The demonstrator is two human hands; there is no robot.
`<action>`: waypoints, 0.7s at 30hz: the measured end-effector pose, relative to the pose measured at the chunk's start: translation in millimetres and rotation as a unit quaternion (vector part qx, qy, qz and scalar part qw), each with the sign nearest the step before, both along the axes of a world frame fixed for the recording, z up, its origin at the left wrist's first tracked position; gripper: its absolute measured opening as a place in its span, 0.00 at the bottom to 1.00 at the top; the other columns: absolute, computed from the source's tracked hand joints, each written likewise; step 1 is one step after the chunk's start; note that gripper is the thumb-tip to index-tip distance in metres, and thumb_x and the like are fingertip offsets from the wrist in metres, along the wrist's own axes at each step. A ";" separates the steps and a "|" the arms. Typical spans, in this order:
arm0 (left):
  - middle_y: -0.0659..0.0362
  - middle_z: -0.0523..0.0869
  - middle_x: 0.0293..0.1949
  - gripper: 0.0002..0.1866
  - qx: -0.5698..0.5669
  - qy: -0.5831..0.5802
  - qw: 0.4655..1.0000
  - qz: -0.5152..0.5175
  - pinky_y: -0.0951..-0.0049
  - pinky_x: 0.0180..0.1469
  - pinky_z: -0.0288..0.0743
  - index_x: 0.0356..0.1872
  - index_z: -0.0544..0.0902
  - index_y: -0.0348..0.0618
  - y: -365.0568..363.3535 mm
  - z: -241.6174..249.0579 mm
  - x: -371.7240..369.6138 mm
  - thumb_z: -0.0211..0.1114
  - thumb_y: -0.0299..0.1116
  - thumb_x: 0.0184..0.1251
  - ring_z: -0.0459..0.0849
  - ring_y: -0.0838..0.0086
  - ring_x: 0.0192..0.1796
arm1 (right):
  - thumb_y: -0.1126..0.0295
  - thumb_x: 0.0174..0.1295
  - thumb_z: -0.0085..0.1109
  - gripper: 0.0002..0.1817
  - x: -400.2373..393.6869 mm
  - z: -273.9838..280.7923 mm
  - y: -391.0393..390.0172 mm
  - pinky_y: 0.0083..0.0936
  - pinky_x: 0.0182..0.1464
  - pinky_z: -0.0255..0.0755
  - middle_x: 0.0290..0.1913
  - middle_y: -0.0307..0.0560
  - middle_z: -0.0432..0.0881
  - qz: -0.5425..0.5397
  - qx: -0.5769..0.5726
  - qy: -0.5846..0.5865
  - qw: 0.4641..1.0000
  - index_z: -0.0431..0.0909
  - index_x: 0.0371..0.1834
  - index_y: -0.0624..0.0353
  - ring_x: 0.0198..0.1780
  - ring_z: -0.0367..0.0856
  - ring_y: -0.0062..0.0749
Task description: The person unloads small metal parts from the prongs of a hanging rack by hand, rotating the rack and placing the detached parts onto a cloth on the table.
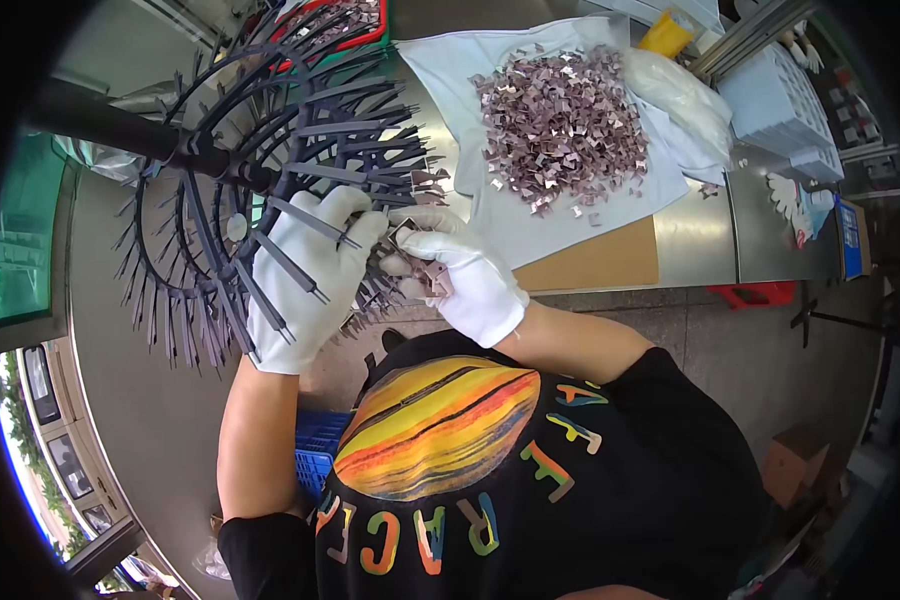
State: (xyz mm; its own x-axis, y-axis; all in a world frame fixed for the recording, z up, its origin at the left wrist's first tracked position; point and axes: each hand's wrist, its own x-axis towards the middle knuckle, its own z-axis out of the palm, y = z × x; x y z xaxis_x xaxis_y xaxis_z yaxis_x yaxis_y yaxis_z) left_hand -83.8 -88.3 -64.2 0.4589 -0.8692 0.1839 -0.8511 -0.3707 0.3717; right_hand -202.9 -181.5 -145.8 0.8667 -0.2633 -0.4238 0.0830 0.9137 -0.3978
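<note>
My left hand (315, 265), in a white glove, reaches in among the prongs of a black round rack (210, 215). Its fingers are bent and closed, and what they pinch is hidden. Close beside it, my right hand (470, 280), also gloved in white, is closed around several small metal pieces (437, 280). One small square piece (402, 233) shows at its fingertips, near the left fingers and the prong tips. More small pieces (428, 180) sit on prong ends just above the hands.
A large pile of small shiny metal pieces (565, 130) lies on a white cloth (460, 60) on the metal bench (695, 245). A red basket (378, 28) holds more at the back. Pale blue trays (780, 100) and a spare glove (788, 208) are at right. A blue crate (315, 440) stands below.
</note>
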 end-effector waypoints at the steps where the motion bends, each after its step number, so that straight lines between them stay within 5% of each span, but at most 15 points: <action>1: 0.49 0.80 0.29 0.09 0.001 -0.005 1.000 -0.007 0.61 0.36 0.74 0.37 0.82 0.43 2.2 0.6 -0.8 0.63 0.36 0.61 0.80 0.55 0.34 | 0.72 0.60 0.58 0.14 -0.9 0.8 3.7 0.19 0.29 0.76 0.39 0.38 0.81 -0.001 0.021 -0.002 1.000 0.75 0.49 0.54 0.37 0.84 0.24; 6: 0.49 0.80 0.30 0.08 -0.008 0.019 0.999 -0.042 0.60 0.37 0.73 0.35 0.83 0.40 17.7 -2.3 1.0 0.64 0.33 0.59 0.79 0.55 0.35 | 0.75 0.60 0.56 0.16 -7.3 -9.9 6.8 0.19 0.29 0.74 0.38 0.42 0.80 0.081 0.085 -0.089 0.989 0.72 0.51 0.58 0.34 0.82 0.24; 10: 0.49 0.81 0.31 0.07 -0.002 0.026 0.999 -0.025 0.61 0.38 0.73 0.35 0.83 0.39 18.1 1.1 -6.9 0.64 0.31 0.59 0.79 0.55 0.35 | 0.76 0.60 0.55 0.16 -8.0 0.1 10.9 0.19 0.30 0.73 0.37 0.42 0.80 0.036 -0.024 -0.028 0.999 0.71 0.53 0.59 0.35 0.82 0.25; 21: 0.50 0.81 0.28 0.06 -0.042 -0.013 0.998 -0.040 0.62 0.34 0.72 0.33 0.83 0.43 17.9 -4.0 -1.1 0.63 0.33 0.60 0.79 0.56 0.32 | 0.76 0.59 0.52 0.13 -22.9 -15.2 -3.8 0.20 0.33 0.76 0.44 0.43 0.83 0.073 0.024 -0.046 0.996 0.74 0.48 0.57 0.38 0.84 0.27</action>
State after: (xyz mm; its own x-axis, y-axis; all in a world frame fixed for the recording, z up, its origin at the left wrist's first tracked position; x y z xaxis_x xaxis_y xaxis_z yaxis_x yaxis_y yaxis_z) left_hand -84.9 -70.4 -68.2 0.3834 -0.8834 0.2693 -0.8865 -0.2703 0.3756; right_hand -225.8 -185.3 -161.0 0.9301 -0.1129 -0.3496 -0.0180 0.9364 -0.3504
